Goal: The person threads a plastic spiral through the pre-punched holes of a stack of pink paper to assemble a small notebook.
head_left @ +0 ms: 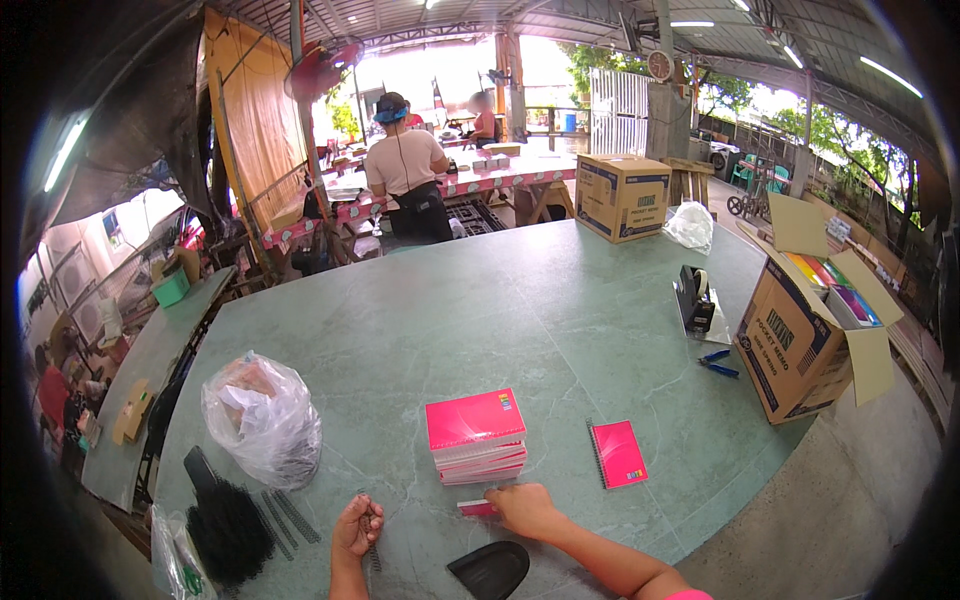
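One carton (793, 345) holds coloured stacks (822, 273), fingers (498, 497) a notebook (475, 508)

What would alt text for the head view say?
A person's right hand touches a pink notebook in front of a notebook stack on a green table, while the left hand grips a dark coil. Black coils lie at left, near a plastic bag.

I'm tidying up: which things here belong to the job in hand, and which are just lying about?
Seemingly in the job:
- pink notebook under right hand
- coil in left hand
- notebook stack
- black coils
- spiral notebook

Probably just lying about:
- tape dispenser
- blue pliers
- far white bag
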The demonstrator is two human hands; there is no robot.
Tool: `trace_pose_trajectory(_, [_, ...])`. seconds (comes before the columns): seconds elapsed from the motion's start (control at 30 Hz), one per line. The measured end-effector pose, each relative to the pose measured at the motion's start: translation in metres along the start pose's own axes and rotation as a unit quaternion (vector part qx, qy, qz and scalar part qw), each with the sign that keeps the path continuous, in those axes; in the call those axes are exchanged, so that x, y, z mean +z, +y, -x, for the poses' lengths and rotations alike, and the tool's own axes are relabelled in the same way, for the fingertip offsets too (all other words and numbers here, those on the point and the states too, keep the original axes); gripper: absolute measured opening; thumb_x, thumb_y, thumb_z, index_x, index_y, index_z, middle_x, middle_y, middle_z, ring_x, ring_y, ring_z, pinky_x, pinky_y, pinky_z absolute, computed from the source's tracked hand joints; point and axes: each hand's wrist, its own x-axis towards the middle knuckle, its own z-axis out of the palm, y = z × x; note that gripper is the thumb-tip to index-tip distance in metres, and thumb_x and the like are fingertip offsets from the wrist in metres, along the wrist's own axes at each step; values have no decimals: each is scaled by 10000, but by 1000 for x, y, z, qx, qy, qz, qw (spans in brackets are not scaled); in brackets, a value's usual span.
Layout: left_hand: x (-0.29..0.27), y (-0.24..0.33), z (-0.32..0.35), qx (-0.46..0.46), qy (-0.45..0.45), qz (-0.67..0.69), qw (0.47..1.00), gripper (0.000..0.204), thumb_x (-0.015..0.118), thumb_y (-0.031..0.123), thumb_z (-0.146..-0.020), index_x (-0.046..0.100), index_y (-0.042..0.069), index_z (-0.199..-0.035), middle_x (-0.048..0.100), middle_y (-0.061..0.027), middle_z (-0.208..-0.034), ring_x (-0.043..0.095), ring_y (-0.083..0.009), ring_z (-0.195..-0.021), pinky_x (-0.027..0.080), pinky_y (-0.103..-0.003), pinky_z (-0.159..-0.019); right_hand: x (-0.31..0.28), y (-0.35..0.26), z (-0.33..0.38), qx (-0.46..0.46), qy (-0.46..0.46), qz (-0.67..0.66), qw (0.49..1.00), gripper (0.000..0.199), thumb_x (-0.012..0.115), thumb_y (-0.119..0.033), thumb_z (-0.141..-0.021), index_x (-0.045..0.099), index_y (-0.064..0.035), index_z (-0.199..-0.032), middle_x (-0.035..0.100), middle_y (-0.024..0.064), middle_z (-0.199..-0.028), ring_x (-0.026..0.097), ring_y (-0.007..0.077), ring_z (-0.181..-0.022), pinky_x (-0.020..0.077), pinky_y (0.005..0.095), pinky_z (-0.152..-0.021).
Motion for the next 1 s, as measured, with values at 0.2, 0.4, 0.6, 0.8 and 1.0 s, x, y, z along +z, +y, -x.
trace_pose_trajectory(0.2, [6, 0, 2, 12, 6, -19, 1000, 154, 507, 274, -904, 476, 124, -882, 587, -102, -765, 518, -141, -526, 373, -204, -338, -4, -1, 1, -4, -2, -2, 1000, 194, 529, -80, -701, 589, -72, -886, 632, 133, -755, 623, 327, -721, 484, 441, -588])
trace_pose_trajectory(0.4, [8, 3, 1, -7, -18, 76, 997, 299, 473, 399, -897, 531, 107, -912, 578, -113, -745, 463, -130, -481, 321, -200, -326, -5, -1, 1, 1, -17, -3, 1000, 211, 526, -84, -709, 578, -64, -912, 632, 133, -800, 621, 331, -743, 485, 442, -602])
trace_pose_trajectory(0.6, [-4, 0, -5, -35, -23, 51, 998, 303, 465, 397, -901, 550, 107, -885, 579, -108, -729, 464, -131, -494, 327, -207, -342, -8, -2, 2, 5, -21, -4, 1000, 217, 523, -88, -715, 574, -65, -925, 633, 129, -817, 622, 328, -756, 486, 441, -608])
trace_pose_trajectory(0.8, [0, -3, -3, 12, -10, 49, 999, 264, 464, 360, -912, 534, 116, -838, 605, -115, -778, 523, -153, -552, 386, -225, -372, 0, 2, -1, 19, -47, 3, 999, 247, 563, -145, -723, 577, -99, -965, 617, 98, -840, 615, 308, -779, 479, 430, -619])
trace_pose_trajectory(1.0, [0, -4, -2, 16, 47, 7, 999, 283, 482, 413, -891, 525, 139, -835, 585, -97, -739, 494, -142, -503, 350, -209, -325, -3, -1, 0, 15, -42, 4, 999, 224, 581, -146, -708, 573, -92, -925, 614, 101, -811, 614, 311, -761, 473, 434, -608])
